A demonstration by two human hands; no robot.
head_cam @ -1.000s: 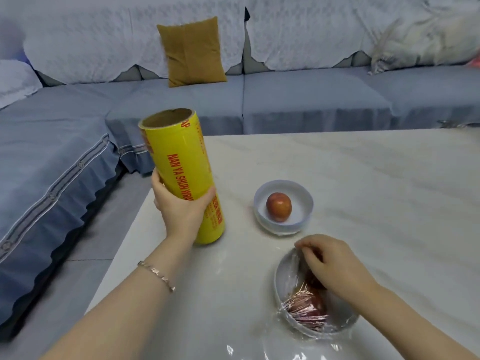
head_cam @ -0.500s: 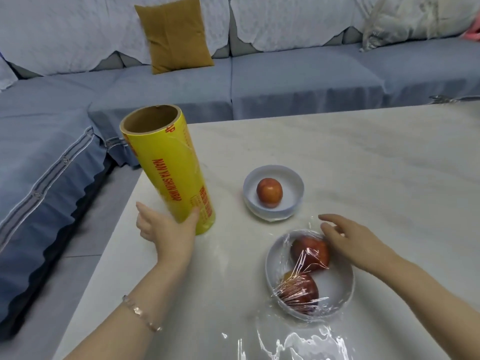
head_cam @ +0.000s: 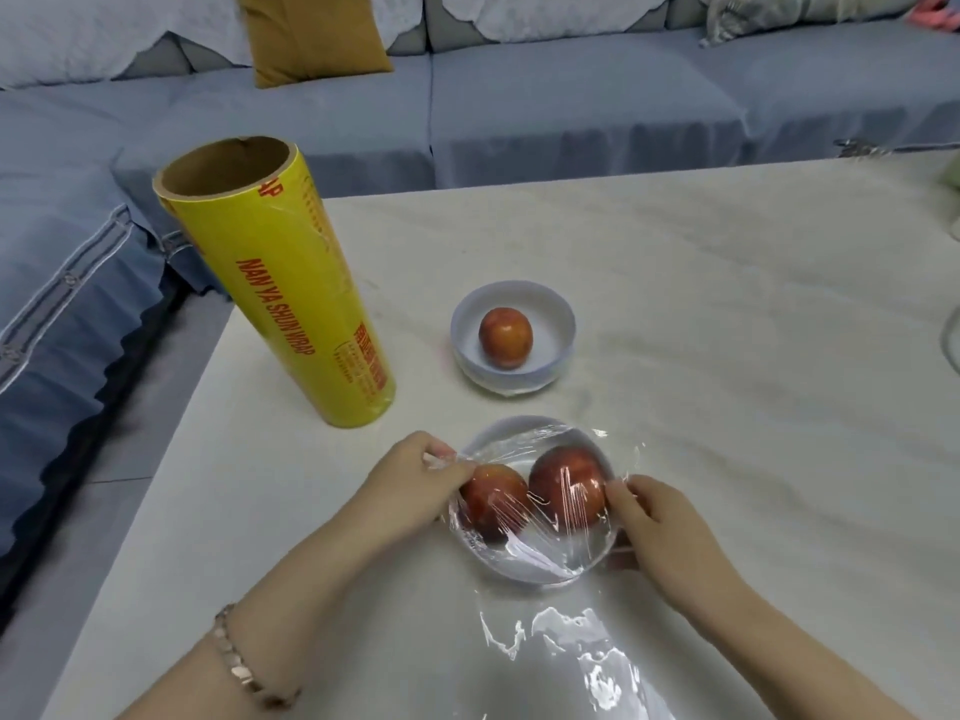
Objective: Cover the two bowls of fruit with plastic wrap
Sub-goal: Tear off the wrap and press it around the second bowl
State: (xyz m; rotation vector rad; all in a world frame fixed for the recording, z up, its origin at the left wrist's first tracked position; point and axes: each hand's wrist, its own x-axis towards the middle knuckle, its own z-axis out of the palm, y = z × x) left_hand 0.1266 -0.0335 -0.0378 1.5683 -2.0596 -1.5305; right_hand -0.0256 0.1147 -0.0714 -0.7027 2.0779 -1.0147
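Note:
A near white bowl [head_cam: 540, 566] holds two red apples under a sheet of clear plastic wrap [head_cam: 550, 511]. My left hand [head_cam: 410, 485] pinches the wrap at the bowl's left rim. My right hand [head_cam: 660, 527] grips the wrap at the right rim, thumb under the bowl's edge. The loose tail of the wrap [head_cam: 566, 652] lies crumpled on the table in front of the bowl. A second white bowl [head_cam: 556, 314] with one apple [head_cam: 505, 337] stands uncovered farther back. The yellow roll of wrap [head_cam: 283, 314] stands upright to the left, untouched.
The pale marble table [head_cam: 727, 330] ends at its left edge near the roll, with grey floor [head_cam: 130, 407] below. A blue sofa [head_cam: 571, 96] with a mustard cushion [head_cam: 311, 33] runs behind and along the left. A glass rim [head_cam: 950, 340] shows at the right edge.
My left hand has let go of the yellow roll and moved right to the near bowl's left rim. My right hand slid to the right rim and took hold of the wrap.

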